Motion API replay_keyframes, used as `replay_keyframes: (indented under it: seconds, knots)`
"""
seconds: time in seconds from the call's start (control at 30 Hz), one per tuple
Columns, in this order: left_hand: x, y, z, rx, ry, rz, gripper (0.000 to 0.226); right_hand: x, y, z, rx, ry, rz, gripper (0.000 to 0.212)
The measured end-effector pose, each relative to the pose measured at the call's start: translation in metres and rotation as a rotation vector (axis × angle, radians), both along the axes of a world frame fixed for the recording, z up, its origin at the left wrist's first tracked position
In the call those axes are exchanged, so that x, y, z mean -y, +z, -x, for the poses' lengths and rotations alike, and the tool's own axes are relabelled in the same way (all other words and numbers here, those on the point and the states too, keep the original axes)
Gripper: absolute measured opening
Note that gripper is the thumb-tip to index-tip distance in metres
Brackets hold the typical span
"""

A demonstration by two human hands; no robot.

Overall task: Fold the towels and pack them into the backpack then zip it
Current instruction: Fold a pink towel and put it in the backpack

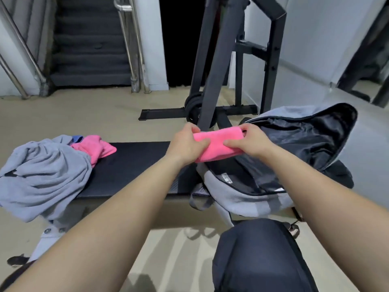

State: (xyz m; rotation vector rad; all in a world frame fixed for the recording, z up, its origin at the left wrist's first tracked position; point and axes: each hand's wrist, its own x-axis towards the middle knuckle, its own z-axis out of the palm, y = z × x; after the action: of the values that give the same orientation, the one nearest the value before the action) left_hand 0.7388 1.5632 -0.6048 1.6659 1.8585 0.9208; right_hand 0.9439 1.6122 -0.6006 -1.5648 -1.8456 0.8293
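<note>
The left grip (187, 145) and the right grip (247, 142) both clasp a pink towel (219, 144), one at each end, thumbs on its near face and fingers curled over its far edge. The towel is folded into a flat oblong and held in the air, just above the left rim of the backpack (242, 199) and not within it. The backpack is grey with a black lining. It lies on the right end of the table (136, 165) with its main compartment unzipped and its flap thrown back to the right, so the dark inside shows. A strap (197, 204) hangs from its near left corner over the table's edge. On the left end of the table lies a crumpled grey towel (42, 171), part of it drooping over the near edge. Touching it on the far side is a second pink towel (94, 148), bunched and unfolded, and a scrap of blue cloth (76, 138) shows where the two meet. Behind the table stands a black rack (212, 70) with weight plates (193, 106) at its foot, and stairs (90, 49) with metal rails rise at far left. The person's knee (259, 256), in dark cloth, shows at bottom right.
</note>
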Motion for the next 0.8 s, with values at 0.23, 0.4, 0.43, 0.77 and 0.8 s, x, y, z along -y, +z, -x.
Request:
replay_keyframes:
  seconds: [0.23,0.4,0.43,0.77,0.8]
  knots:
    - [-0.056,-0.024,-0.062,-0.170,-0.121,-0.014,0.049,-0.046,-0.035,-0.042,0.141,-0.226,-0.048,0.057]
    - [-0.088,-0.042,-0.079,-0.555,-0.207,-0.030,0.035,-0.087,-0.068,-0.035,0.308,-0.171,-0.001,0.047]
    - [-0.093,-0.043,-0.080,-0.657,-0.214,-0.040,0.033,-0.095,-0.073,-0.033,0.327,-0.167,0.010,0.048]
    - [-0.136,-0.057,-0.052,-0.551,-0.082,0.007,0.020,-0.095,-0.086,-0.027,0.640,-0.188,-0.275,0.044]
    - [-0.137,-0.058,-0.051,-0.508,-0.059,0.017,0.014,-0.089,-0.084,-0.025,0.645,-0.167,-0.314,0.041]
